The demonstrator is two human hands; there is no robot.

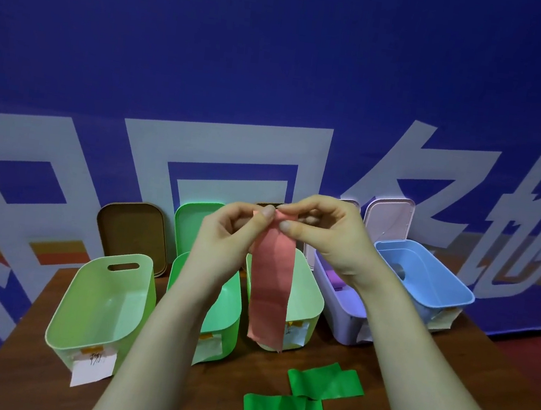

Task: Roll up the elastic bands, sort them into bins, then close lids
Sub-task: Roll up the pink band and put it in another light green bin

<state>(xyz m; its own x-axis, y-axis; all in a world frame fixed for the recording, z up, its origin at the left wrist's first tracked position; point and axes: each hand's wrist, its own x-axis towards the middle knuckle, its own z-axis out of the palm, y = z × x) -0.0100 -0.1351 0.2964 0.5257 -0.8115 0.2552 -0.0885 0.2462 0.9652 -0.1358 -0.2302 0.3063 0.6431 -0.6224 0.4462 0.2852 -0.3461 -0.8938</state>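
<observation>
A pink elastic band (271, 282) hangs straight down in the air above the bins. My left hand (225, 233) and my right hand (326, 234) both pinch its top end between thumb and fingers. Several green bands (300, 403) lie crumpled on the brown table in front. Behind stand a row of open bins: a pale green bin (81, 314), a green bin (225, 321), another pale green bin (309, 297), a lilac bin (341, 314) with a purple roll (336, 279) inside, and a blue bin (438, 284).
Lids lean against the blue wall behind the bins: a brown lid (131, 232), a green lid (193, 223) and a pale pink lid (389, 218). Paper labels are taped to the bin fronts. The table edge (7, 343) falls away at the left.
</observation>
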